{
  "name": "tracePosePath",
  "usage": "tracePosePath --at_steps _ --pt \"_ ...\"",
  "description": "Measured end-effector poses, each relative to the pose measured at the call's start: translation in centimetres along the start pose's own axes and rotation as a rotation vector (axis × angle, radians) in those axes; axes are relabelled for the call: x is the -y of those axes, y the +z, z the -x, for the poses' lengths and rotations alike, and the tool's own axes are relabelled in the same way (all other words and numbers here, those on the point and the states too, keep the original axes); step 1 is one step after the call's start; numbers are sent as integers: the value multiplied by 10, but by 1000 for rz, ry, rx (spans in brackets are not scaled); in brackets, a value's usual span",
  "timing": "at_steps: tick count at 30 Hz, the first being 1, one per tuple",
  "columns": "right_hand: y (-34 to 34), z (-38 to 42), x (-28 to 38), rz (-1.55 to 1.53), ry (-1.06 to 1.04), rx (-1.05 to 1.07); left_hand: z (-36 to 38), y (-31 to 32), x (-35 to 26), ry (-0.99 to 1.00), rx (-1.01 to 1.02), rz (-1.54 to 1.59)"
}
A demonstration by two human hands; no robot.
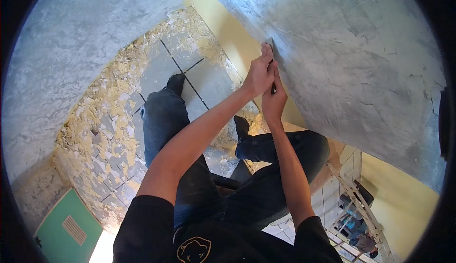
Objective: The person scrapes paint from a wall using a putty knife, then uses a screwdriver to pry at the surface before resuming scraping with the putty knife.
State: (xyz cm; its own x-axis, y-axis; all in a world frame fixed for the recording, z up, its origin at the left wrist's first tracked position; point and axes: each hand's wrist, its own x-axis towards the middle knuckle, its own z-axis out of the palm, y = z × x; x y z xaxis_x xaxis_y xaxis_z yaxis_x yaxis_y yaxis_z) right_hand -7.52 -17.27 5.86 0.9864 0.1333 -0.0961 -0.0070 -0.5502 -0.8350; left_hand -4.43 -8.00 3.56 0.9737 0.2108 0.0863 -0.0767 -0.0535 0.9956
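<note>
My right hand (274, 104) is closed around the dark handle of a scraper (270, 41), whose thin metal blade lies against the grey, bared wall (351, 68). Over the same tool, my left hand (258, 76) is closed too, its fingers pressed together close to the blade. Most of the handle is hidden by both hands; only its dark end shows below the left palm. The blade sits near the edge where the grey surface meets a strip of yellow paint (228, 30) low on the wall.
Yellow and white paint flakes (104, 115) cover much of the grey tiled floor (190, 85) around my legs. A green door-like panel (69, 220) stands at lower left. At lower right are a wooden ladder (365, 210) and another person (365, 241). A second grey wall rises on the left.
</note>
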Motion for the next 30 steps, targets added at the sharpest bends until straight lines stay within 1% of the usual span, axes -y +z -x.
tracePosePath --at_steps 1,2,3,4,5,6,7,8,10,11,12,14,15,16,18,19,20,22,23,25,26,28,29,30 --pt "4 0 -13 147 -151 -76 6 2 -4 -48 -19 20" --pt "7 0 -21 140 -161 -75 5 1 -8 -86 -44 34" --pt "9 2 -28 114 -284 -141 4 20 22 261 -254 -150" --pt "9 5 -27 91 -398 -206 0 17 23 265 -257 -157" --pt "6 5 -27 48 -240 -140 -1 15 25 296 -256 -198" --pt "7 -1 -21 52 -241 -134 -1 16 27 324 -257 -235" --pt "7 -7 -17 92 -183 -81 -3 9 24 181 -167 -120" --pt "5 -5 -16 131 -118 -38 4 9 18 167 -155 -107" --pt "4 4 -13 120 -150 -68 0 4 6 27 -127 -11" --pt "5 5 -10 100 -192 -87 3 7 9 51 -112 -127" --pt "4 4 -7 94 -201 -86 0 8 14 58 -118 -132" --pt "1 5 -6 -30 -16 -42 0 11 26 360 -213 -325" --pt "10 -4 -29 -17 -221 -100 -3 8 27 322 -207 -235" --pt "9 -4 -27 -6 -203 -98 1 4 22 306 -198 -224" --pt "11 -11 -18 117 -93 -40 -8 -6 13 21 -75 -153" --pt "13 -11 -22 100 -176 -75 -10 1 22 227 -235 -247" --pt "10 -13 -21 101 -185 -79 -11 1 25 236 -239 -245" --pt "-3 -10 -19 -72 29 42 -4 0 11 -2 -112 -108" --pt "-12 -4 -21 -67 27 30 4 4 5 5 -104 -99" --pt "-30 15 -26 -23 -41 24 22 14 -6 -36 -41 209" --pt "-41 24 -28 -21 -40 11 32 19 -11 -30 -30 213" --pt "-60 40 -33 -71 101 67 49 30 -13 -38 31 200" --pt "-65 43 -35 -68 106 62 53 36 -13 26 20 162" --pt "-70 45 -38 -129 149 77 56 43 -11 24 23 165"
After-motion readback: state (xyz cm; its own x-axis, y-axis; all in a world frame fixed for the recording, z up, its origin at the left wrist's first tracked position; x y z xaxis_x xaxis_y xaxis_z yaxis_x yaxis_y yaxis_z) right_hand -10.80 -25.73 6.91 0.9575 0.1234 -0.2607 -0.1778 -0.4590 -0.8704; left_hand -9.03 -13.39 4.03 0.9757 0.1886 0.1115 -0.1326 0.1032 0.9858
